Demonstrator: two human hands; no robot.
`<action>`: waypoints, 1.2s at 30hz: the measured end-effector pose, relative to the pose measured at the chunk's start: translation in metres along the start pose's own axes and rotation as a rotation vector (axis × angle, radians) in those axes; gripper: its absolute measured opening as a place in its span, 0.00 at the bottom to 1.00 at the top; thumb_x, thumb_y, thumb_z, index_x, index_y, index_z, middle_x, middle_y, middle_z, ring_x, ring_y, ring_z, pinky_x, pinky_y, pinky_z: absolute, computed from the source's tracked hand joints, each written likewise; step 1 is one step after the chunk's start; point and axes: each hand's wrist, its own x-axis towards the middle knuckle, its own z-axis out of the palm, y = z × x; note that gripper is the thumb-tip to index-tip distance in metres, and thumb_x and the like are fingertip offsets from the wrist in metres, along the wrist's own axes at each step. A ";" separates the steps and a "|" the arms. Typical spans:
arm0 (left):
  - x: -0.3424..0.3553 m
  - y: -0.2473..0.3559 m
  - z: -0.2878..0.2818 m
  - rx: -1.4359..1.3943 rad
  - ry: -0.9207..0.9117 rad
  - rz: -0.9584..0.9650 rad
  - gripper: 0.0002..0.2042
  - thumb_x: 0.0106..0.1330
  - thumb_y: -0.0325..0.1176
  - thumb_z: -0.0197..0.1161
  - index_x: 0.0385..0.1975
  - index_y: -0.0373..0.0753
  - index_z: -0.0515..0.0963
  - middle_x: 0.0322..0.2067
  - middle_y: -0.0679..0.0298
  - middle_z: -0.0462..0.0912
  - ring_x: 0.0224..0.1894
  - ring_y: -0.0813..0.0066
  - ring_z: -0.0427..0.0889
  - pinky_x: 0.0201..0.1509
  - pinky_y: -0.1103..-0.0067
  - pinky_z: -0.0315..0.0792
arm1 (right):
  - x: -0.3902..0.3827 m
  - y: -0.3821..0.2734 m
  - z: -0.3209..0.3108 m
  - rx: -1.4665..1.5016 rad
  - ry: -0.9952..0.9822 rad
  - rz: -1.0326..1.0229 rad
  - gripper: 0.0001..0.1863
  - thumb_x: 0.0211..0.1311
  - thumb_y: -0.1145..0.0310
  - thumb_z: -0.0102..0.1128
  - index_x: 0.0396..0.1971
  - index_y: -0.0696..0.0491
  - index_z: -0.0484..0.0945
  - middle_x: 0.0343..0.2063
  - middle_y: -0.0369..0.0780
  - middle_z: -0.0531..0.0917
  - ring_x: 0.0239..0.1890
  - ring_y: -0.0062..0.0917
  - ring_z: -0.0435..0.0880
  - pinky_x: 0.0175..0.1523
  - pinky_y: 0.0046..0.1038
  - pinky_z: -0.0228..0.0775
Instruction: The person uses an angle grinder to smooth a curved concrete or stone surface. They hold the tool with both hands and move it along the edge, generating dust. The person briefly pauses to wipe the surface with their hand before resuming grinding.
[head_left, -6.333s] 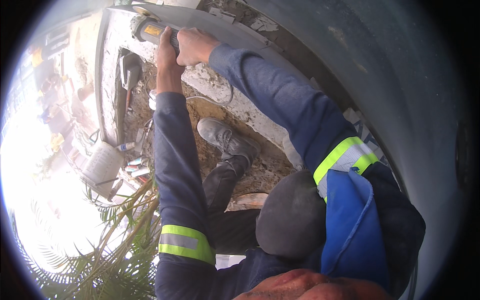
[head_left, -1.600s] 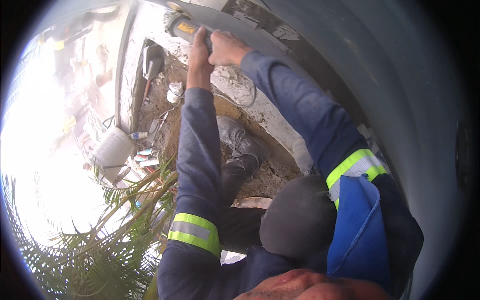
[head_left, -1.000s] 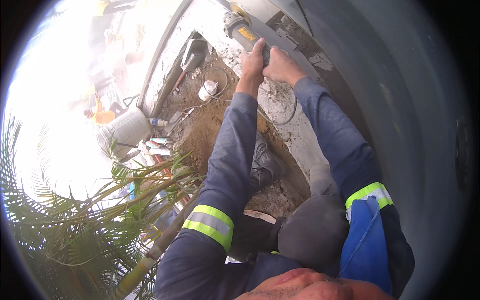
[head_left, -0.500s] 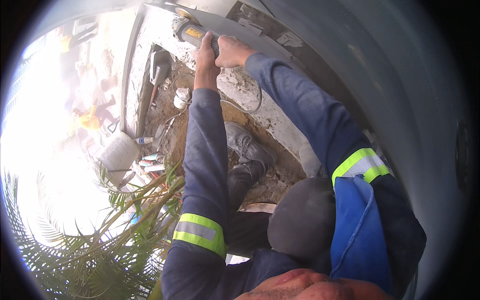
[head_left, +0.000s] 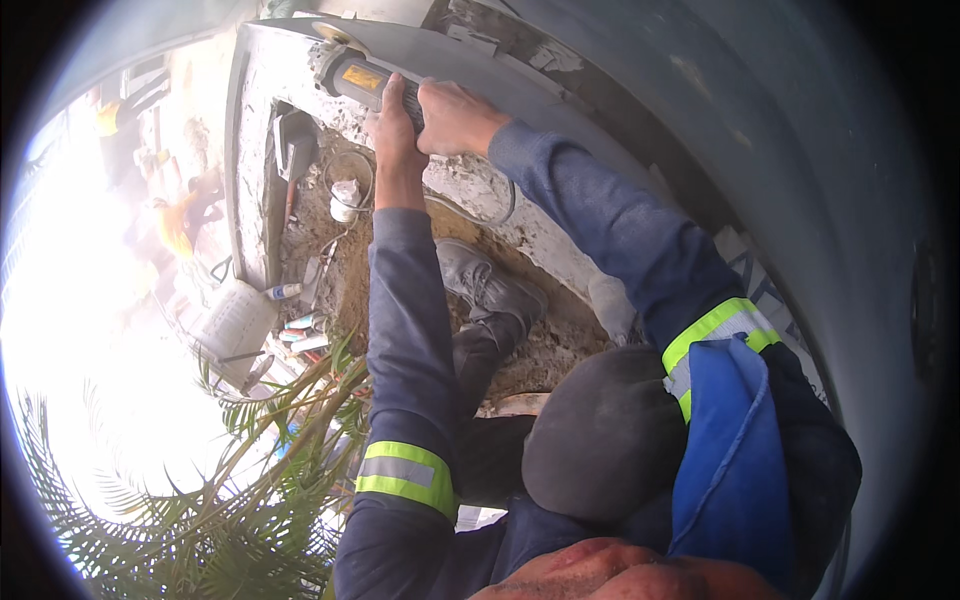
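My left hand (head_left: pixel 398 142) and right hand (head_left: pixel 450 121) both grip the body of a grey power grinder (head_left: pixel 355 76) with a yellow label. Its round disc (head_left: pixel 341 37) sits at the edge of a grey curved strip along a rough white plaster ledge (head_left: pixel 462 182); whether it touches is unclear. A grey cable (head_left: pixel 480 216) loops below my hands. Left of them lies a trowel-like tool (head_left: pixel 292 150) with an orange handle, beside a small white lump (head_left: pixel 344 200).
My shoe (head_left: pixel 480 285) stands on rubble below. Left are a white bucket (head_left: pixel 235 320), tubes (head_left: pixel 305 332) and palm fronds (head_left: pixel 200 500). An overexposed figure in yellow (head_left: pixel 175 230) is faint at upper left. A large grey curved surface (head_left: pixel 800 200) borders the right side.
Over the last second the view has shifted, so grinder, hands and ledge appear farther left, slightly lower than half a second ago. Both hands keep their grip on the grinder.
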 end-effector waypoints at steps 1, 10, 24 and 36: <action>0.000 0.002 0.000 0.008 0.028 -0.014 0.26 0.71 0.36 0.67 0.58 0.21 0.68 0.47 0.49 0.81 0.41 0.65 0.87 0.39 0.71 0.85 | 0.003 0.000 0.001 0.011 0.004 -0.015 0.17 0.45 0.70 0.68 0.35 0.66 0.86 0.45 0.56 0.86 0.49 0.47 0.88 0.56 0.42 0.82; 0.023 0.001 -0.009 0.033 -0.063 0.001 0.28 0.72 0.37 0.67 0.60 0.20 0.67 0.46 0.50 0.82 0.41 0.64 0.87 0.40 0.69 0.84 | 0.023 0.003 0.008 0.058 -0.020 0.010 0.18 0.46 0.71 0.68 0.38 0.66 0.85 0.47 0.54 0.86 0.50 0.46 0.88 0.56 0.43 0.81; 0.072 -0.006 -0.031 -0.064 -0.091 -0.063 0.24 0.72 0.38 0.67 0.55 0.21 0.72 0.42 0.51 0.84 0.40 0.63 0.87 0.42 0.68 0.84 | 0.051 -0.004 0.015 0.078 -0.049 0.009 0.20 0.47 0.69 0.70 0.38 0.69 0.82 0.38 0.59 0.87 0.45 0.48 0.90 0.48 0.43 0.83; 0.002 -0.007 -0.003 -0.017 -0.058 0.013 0.18 0.75 0.40 0.62 0.50 0.28 0.76 0.40 0.56 0.85 0.39 0.66 0.88 0.43 0.70 0.84 | -0.003 -0.003 -0.004 -0.008 -0.046 0.028 0.25 0.47 0.70 0.69 0.46 0.68 0.81 0.45 0.58 0.87 0.51 0.48 0.88 0.56 0.43 0.82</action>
